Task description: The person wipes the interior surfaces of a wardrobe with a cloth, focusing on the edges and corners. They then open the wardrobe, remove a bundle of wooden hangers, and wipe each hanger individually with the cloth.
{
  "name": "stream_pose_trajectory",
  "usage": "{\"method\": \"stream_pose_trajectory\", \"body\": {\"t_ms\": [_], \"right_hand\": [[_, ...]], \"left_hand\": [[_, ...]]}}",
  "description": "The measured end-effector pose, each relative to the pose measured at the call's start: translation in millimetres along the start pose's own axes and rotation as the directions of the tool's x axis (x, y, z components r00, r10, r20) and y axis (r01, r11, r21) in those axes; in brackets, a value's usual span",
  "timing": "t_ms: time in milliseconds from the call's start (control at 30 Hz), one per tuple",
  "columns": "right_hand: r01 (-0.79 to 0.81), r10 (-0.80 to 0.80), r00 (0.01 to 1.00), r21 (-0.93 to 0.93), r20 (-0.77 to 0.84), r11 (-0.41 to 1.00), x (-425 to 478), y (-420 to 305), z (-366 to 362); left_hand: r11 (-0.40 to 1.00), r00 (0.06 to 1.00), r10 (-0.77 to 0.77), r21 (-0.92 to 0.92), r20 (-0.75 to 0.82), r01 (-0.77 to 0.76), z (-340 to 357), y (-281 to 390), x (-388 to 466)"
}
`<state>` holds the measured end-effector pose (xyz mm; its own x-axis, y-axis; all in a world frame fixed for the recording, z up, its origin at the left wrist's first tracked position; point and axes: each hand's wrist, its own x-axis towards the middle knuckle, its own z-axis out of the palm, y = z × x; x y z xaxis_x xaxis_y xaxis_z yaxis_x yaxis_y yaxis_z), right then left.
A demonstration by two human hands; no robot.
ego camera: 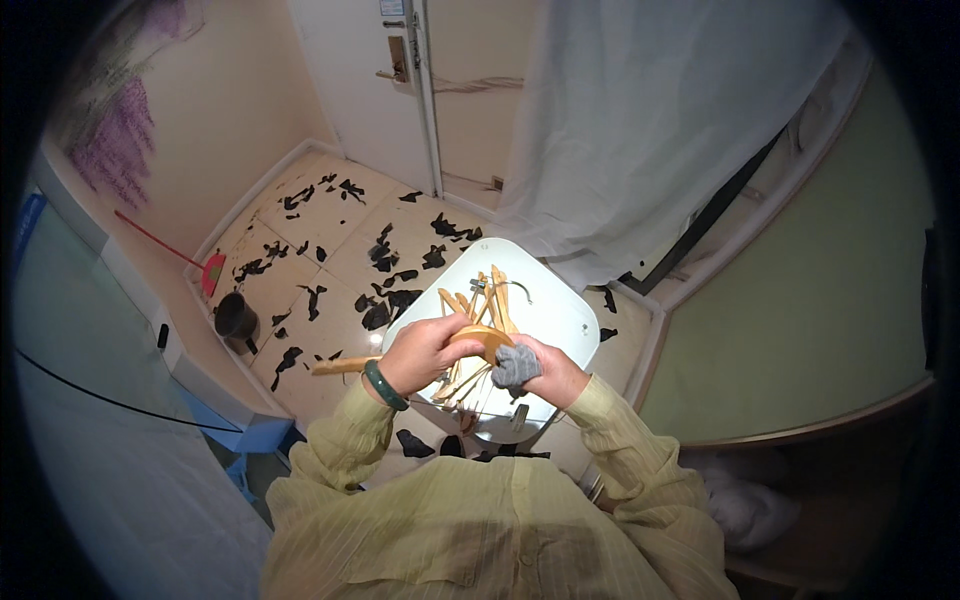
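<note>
A wooden clothes hanger (pixel 346 365) is in my left hand (pixel 426 354); one arm sticks out to the left, and its broad curved end shows past my fingers. My right hand (pixel 553 373) grips a bunched grey cloth (pixel 516 364) against that broad end. Beneath both hands is a white surface with rounded corners (pixel 559 315), a small table or a tub; I cannot tell which. Several more wooden hangers (pixel 499 300) lie heaped on it, and a metal hook (pixel 519 285) curves out of the pile. My hands hide part of the heap.
Torn black scraps (pixel 382 307) litter the tiled floor (pixel 341 232). By the left wall are a dark pot (pixel 236 319) and a red dustpan (pixel 213 274). A white door (pixel 367 90) stands at the back. Sheer white fabric (pixel 637 127) hangs at right, above a green panel (pixel 795 300).
</note>
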<state>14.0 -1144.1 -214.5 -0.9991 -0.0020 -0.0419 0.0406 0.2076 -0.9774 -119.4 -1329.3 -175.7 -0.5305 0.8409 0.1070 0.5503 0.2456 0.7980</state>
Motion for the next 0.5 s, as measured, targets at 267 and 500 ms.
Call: {"method": "stream_pose_trajectory", "body": {"t_ms": [267, 500], "right_hand": [[-0.034, -0.001, 0.997, -0.484, -0.071, 0.875, -50, 77, -38], [-0.272, 0.239, 0.869, -0.014, -0.433, 0.962, -92, 146, -86]], "left_hand": [[0.936, 0.978, -0.178, -0.324, -0.108, 0.134, -15, -20, -22], [0.681, 0.852, -0.335, -0.729, -0.401, -0.075, -38, -40, -33]]}}
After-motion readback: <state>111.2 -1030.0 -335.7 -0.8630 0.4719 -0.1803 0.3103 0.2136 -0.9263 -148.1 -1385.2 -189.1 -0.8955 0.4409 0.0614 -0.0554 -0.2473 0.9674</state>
